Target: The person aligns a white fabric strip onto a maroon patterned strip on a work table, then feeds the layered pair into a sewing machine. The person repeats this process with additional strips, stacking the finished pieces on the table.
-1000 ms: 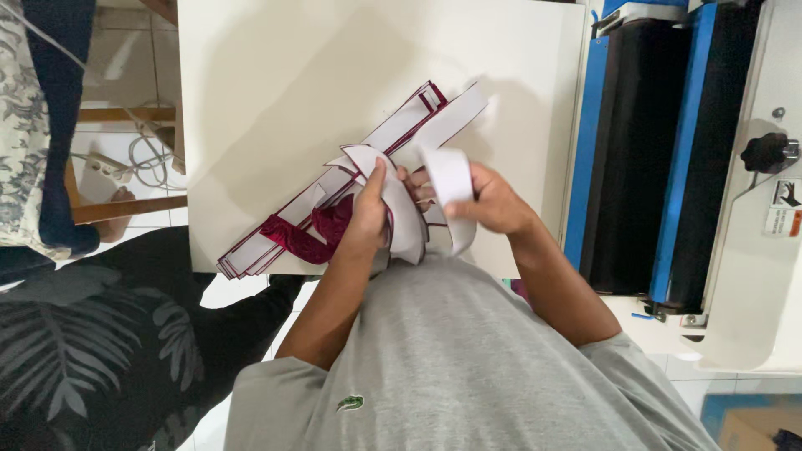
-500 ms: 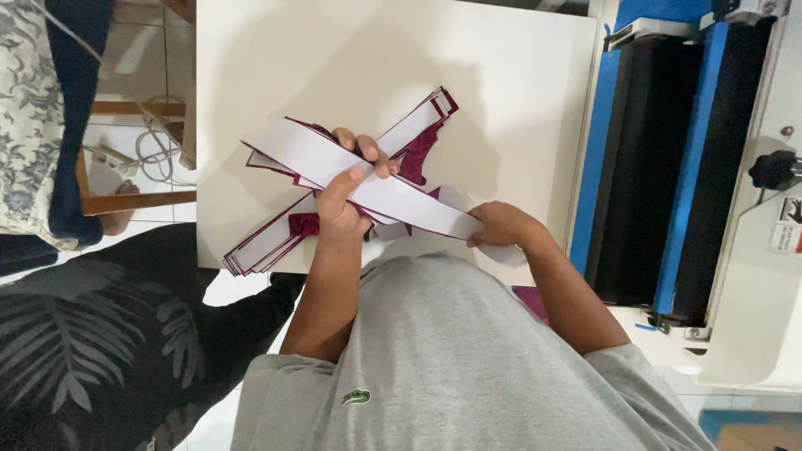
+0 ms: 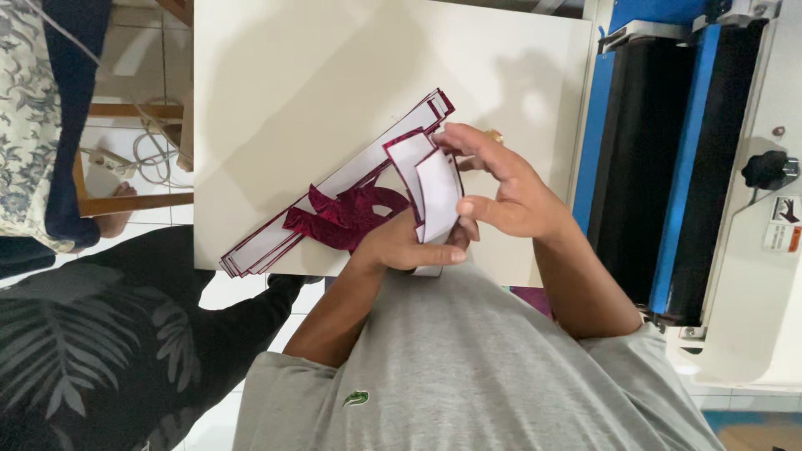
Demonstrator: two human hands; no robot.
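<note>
Curved white strip (image 3: 434, 188) with dark red edge is gripped from both sides, bent upright over cream table (image 3: 276, 92). Left hand (image 3: 409, 246) is clamped on its lower end, right hand (image 3: 510, 196) is pinched on its upper edge. Stack of flat strips (image 3: 334, 192) and shiny red scraps (image 3: 342, 219) are left just beside. Risk, probably: strip gets creased if squeezed harder, stack gets knocked crooked by left wrist.

Left hand (image 3: 401, 246) and right hand (image 3: 510, 196) bend a white strip (image 3: 436, 192) above a red-edged strip stack (image 3: 334, 200).
</note>
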